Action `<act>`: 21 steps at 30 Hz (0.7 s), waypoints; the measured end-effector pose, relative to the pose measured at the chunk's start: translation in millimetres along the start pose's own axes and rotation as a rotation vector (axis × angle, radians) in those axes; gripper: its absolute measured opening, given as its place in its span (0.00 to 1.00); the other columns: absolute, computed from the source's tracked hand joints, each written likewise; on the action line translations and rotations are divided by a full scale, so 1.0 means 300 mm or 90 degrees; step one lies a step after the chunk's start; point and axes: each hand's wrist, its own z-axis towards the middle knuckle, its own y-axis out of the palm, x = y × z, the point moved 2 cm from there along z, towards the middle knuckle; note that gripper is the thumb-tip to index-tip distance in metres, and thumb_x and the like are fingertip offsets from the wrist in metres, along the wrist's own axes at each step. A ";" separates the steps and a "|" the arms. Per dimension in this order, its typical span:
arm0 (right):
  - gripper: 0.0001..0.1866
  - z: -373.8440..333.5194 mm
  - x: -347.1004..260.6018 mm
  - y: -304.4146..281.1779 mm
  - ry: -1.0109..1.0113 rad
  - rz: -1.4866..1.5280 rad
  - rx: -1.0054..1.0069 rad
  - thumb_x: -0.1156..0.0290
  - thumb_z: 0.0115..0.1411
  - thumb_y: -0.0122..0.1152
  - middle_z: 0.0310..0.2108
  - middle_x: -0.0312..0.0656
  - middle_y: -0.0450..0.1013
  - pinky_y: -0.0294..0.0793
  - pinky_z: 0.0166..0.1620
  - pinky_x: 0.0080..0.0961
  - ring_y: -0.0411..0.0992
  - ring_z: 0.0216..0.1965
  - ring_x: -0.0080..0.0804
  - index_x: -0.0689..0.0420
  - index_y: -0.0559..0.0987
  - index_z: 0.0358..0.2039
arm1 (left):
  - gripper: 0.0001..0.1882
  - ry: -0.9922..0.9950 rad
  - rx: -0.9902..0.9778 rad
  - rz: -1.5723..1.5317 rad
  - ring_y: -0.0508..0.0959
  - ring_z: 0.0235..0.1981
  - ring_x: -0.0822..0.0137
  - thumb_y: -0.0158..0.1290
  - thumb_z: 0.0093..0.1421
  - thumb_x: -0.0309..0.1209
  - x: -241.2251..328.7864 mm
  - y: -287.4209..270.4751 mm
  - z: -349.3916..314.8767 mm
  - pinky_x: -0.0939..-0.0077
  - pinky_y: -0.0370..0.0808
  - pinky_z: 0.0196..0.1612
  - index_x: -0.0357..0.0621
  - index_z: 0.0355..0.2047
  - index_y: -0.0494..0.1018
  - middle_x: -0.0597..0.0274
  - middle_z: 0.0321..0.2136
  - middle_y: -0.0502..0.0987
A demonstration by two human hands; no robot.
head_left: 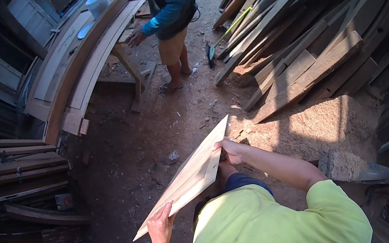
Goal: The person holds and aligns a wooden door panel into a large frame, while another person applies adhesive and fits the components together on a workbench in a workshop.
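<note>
Two hands [160,225] [232,151] pinching one pale wooden panel [193,169] by its edges; one co-worker [170,9], one white bucket [98,5]

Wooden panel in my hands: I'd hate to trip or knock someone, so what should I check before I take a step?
1. Left hand on the wooden panel: ok, gripping near its lower-left end.
2. Right hand on the panel: ok, gripping its right edge toward the far end.
3. Clear footing: not ok, scraps and shavings litter the floor, including a whitish scrap just beyond the panel.
4. Co-worker out of contact: ok, standing apart from the panel.
5. Stacked planks secure: cannot tell.
6. Panel's underside sound: cannot tell, it faces away.
</note>
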 end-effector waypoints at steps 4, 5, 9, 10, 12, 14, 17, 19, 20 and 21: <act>0.21 0.101 -0.361 -0.002 -0.007 -0.051 -0.076 0.61 0.65 0.59 0.47 0.58 0.86 0.89 0.57 0.47 0.87 0.49 0.51 0.67 0.85 0.47 | 0.22 -0.073 0.066 0.009 0.91 0.41 0.53 0.74 0.57 0.28 0.151 -0.003 0.291 0.61 0.88 0.42 0.49 0.53 0.87 0.55 0.45 0.90; 0.22 0.133 -0.441 -0.012 0.007 -0.066 -0.090 0.60 0.65 0.59 0.46 0.59 0.86 0.90 0.55 0.46 0.87 0.47 0.52 0.67 0.85 0.46 | 0.21 -0.084 0.083 0.011 0.91 0.40 0.53 0.74 0.58 0.28 0.180 0.000 0.345 0.61 0.88 0.42 0.48 0.52 0.87 0.55 0.44 0.90; 0.24 0.255 -0.771 -0.068 0.045 -0.133 -0.150 0.58 0.64 0.60 0.45 0.64 0.85 0.91 0.53 0.46 0.88 0.45 0.54 0.70 0.84 0.47 | 0.21 -0.132 0.109 -0.012 0.92 0.41 0.52 0.74 0.58 0.27 0.315 -0.003 0.625 0.64 0.88 0.42 0.47 0.52 0.87 0.51 0.45 0.90; 0.24 0.278 -0.860 -0.077 0.042 -0.138 -0.143 0.58 0.64 0.60 0.46 0.66 0.85 0.91 0.53 0.46 0.88 0.45 0.55 0.69 0.84 0.47 | 0.21 -0.117 0.126 -0.022 0.92 0.41 0.52 0.75 0.58 0.27 0.326 0.010 0.692 0.64 0.88 0.42 0.47 0.53 0.87 0.51 0.45 0.90; 0.28 0.298 -1.019 -0.101 0.015 -0.177 -0.138 0.55 0.65 0.60 0.47 0.66 0.85 0.90 0.52 0.41 0.88 0.45 0.56 0.70 0.85 0.49 | 0.22 -0.078 0.138 -0.010 0.92 0.41 0.53 0.74 0.59 0.28 0.338 0.050 0.812 0.64 0.89 0.41 0.46 0.54 0.86 0.50 0.44 0.90; 0.28 0.347 -1.160 -0.182 -0.002 -0.195 -0.154 0.55 0.64 0.60 0.47 0.65 0.85 0.89 0.52 0.42 0.88 0.44 0.55 0.70 0.85 0.50 | 0.23 -0.080 0.134 -0.005 0.92 0.40 0.53 0.75 0.58 0.27 0.395 0.091 0.957 0.65 0.88 0.40 0.46 0.55 0.85 0.51 0.43 0.90; 0.30 0.447 -1.384 -0.275 0.018 -0.212 -0.126 0.55 0.62 0.60 0.46 0.67 0.85 0.91 0.51 0.43 0.88 0.45 0.56 0.72 0.85 0.50 | 0.23 -0.080 0.164 0.002 0.92 0.38 0.53 0.75 0.59 0.27 0.469 0.155 1.202 0.64 0.88 0.39 0.46 0.54 0.85 0.51 0.42 0.90; 0.31 0.490 -1.529 -0.319 0.025 -0.216 -0.091 0.55 0.62 0.60 0.46 0.69 0.85 0.92 0.51 0.44 0.88 0.45 0.57 0.75 0.84 0.50 | 0.22 -0.078 0.182 -0.008 0.92 0.37 0.52 0.76 0.58 0.28 0.488 0.217 1.343 0.64 0.88 0.37 0.46 0.54 0.85 0.51 0.41 0.90; 0.29 0.544 -1.595 -0.362 0.019 -0.213 -0.081 0.56 0.64 0.58 0.46 0.69 0.85 0.92 0.52 0.45 0.88 0.44 0.58 0.75 0.84 0.50 | 0.23 -0.087 0.184 -0.009 0.91 0.36 0.51 0.76 0.57 0.29 0.486 0.256 1.415 0.63 0.88 0.37 0.46 0.54 0.85 0.51 0.40 0.90; 0.30 0.602 -1.648 -0.387 0.031 -0.238 -0.075 0.54 0.66 0.56 0.45 0.68 0.85 0.92 0.47 0.42 0.89 0.42 0.57 0.72 0.84 0.50 | 0.24 -0.074 0.200 -0.031 0.91 0.36 0.51 0.76 0.57 0.29 0.483 0.285 1.475 0.63 0.88 0.37 0.47 0.54 0.85 0.51 0.39 0.90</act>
